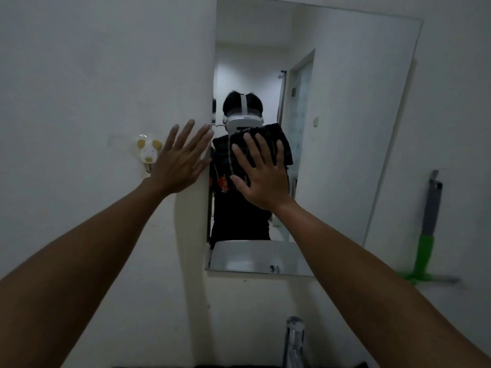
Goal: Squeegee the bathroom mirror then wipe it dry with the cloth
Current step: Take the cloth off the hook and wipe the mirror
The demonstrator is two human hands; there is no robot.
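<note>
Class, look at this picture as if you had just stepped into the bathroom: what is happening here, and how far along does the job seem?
A person is wiping the mirror. The right hand presses a dark cloth flat against the glass, fingers spread. The left hand rests open on the wall at the mirror's left edge, holding nothing. The green-handled squeegee leans against the wall to the right, out of use, so the squeegee step looks finished and drying is under way.

Bare mirror point(345, 128) right of cloth point(276, 144).
</note>
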